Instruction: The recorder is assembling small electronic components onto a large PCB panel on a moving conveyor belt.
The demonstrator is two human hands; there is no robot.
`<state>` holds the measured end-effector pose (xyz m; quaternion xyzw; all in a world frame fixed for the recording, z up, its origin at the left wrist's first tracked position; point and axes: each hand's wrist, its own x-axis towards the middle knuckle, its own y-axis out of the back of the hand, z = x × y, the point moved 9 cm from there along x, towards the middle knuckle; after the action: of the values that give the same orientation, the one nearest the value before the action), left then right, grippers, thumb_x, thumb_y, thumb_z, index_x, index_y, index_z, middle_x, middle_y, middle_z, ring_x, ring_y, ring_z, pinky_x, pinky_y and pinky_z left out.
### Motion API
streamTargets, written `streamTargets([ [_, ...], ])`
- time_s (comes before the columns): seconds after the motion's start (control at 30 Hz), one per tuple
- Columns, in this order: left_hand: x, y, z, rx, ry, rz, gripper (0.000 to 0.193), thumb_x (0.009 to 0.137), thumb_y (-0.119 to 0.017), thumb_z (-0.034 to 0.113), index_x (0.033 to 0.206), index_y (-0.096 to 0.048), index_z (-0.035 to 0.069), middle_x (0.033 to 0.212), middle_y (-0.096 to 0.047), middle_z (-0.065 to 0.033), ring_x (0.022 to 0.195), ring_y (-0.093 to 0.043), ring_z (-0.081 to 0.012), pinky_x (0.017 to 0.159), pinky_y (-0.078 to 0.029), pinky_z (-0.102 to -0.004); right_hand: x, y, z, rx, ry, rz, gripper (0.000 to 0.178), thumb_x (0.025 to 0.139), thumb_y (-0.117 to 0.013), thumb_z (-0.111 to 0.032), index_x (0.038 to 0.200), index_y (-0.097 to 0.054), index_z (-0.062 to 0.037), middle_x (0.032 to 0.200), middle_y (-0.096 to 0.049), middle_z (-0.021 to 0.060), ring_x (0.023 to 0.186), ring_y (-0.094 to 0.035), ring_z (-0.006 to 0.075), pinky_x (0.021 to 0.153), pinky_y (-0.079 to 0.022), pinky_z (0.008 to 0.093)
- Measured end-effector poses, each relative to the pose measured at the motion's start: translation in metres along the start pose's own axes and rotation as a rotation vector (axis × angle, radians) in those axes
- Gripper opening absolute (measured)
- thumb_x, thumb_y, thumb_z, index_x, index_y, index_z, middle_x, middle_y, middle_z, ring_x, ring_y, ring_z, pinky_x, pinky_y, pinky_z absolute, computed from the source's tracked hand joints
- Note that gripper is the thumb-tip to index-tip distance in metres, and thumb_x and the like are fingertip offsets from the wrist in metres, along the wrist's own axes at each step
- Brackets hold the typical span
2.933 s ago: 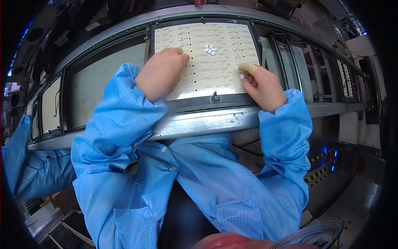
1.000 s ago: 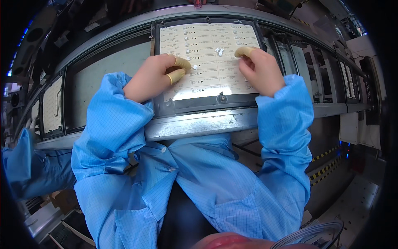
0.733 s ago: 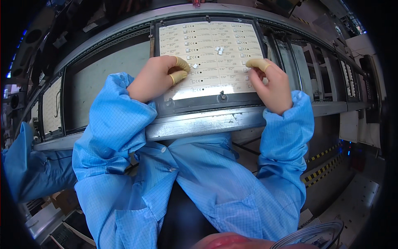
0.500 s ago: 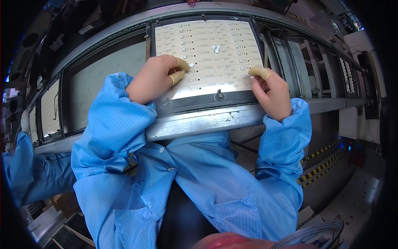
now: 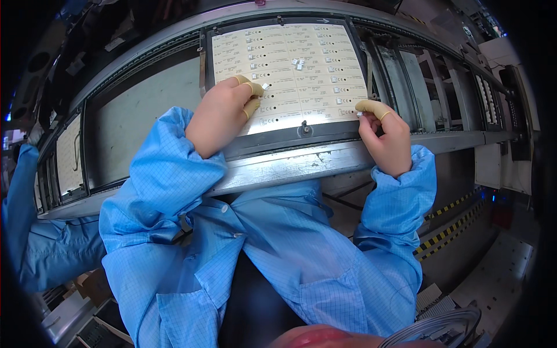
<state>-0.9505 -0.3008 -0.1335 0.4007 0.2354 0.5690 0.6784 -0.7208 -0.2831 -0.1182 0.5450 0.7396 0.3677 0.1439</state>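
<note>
A cream panel [image 5: 278,81] of printed circuit boards lies in a dark frame in front of me, small white connectors standing in two columns along it. My left hand [image 5: 225,113], with yellow finger cots on thumb and index finger, is over the panel's left side; its fingertips are closed on a small white connector [image 5: 266,86]. Over the lower right edge, my right hand [image 5: 386,134] pinches another small white connector [image 5: 360,114] between the thumb and a finger with a yellow cot. A few loose white connectors [image 5: 299,64] lie together mid-panel.
The frame sits on a conveyor with a metal front rail [image 5: 284,165]. A screw knob [image 5: 305,129] stands on the frame's near edge. Another panel [image 5: 71,153] is further left, beside a co-worker's blue sleeve [image 5: 23,174]. Yellow-black striped tape [image 5: 449,232] marks the right side.
My right hand has drawn back rightward and nearer to me, away from the lower right connector row. My left hand has shifted slightly, still with its connector. The panel appears slightly higher in view.
</note>
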Motion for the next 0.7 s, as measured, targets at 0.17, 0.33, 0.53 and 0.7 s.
streamTargets([
  [0.17,0.001,0.002,0.005,0.057,-0.001,-0.024,0.013,0.08,-0.059,0.008,0.092,-0.06,0.001,0.09,-0.059,-0.017,0.083,-0.058,-0.0338,0.074,-0.048,-0.0382,-0.001,0.003,0.002,0.007,-0.007,0.01,0.02,0.079,-0.059,0.003,0.098,-0.062,-0.0002,0.082,-0.061,0.0056,0.063,-0.051,0.0067,0.058,-0.043,0.0196],
  [0.33,0.002,0.001,0.007,0.05,0.001,-0.049,0.012,0.08,-0.059,0.007,0.09,-0.061,0.001,0.09,-0.059,-0.0168,0.083,-0.058,-0.0338,0.075,-0.048,-0.0383,0.0,0.004,0.002,0.0,-0.01,0.002,0.019,0.079,-0.059,0.003,0.097,-0.062,-0.0004,0.081,-0.061,0.0055,0.064,-0.052,0.007,0.058,-0.043,0.0201],
  [0.53,0.008,0.0,0.013,0.101,-0.096,-0.064,0.012,0.079,-0.059,0.007,0.088,-0.063,0.001,0.089,-0.059,-0.0157,0.082,-0.058,-0.0328,0.075,-0.049,-0.0375,0.002,-0.004,0.005,0.013,-0.009,-0.002,0.021,0.078,-0.06,0.002,0.099,-0.061,-0.0009,0.081,-0.061,0.0056,0.064,-0.053,0.0078,0.058,-0.044,0.0207],
  [0.7,0.014,0.003,0.026,0.157,-0.144,-0.123,0.015,0.078,-0.059,0.007,0.092,-0.065,0.001,0.093,-0.059,-0.015,0.085,-0.058,-0.0324,0.078,-0.048,-0.0369,0.008,-0.015,-0.004,-0.107,0.139,-0.068,0.02,0.077,-0.059,0.003,0.096,-0.059,-0.0005,0.081,-0.059,0.0082,0.067,-0.057,0.0138,0.061,-0.046,0.0237],
])
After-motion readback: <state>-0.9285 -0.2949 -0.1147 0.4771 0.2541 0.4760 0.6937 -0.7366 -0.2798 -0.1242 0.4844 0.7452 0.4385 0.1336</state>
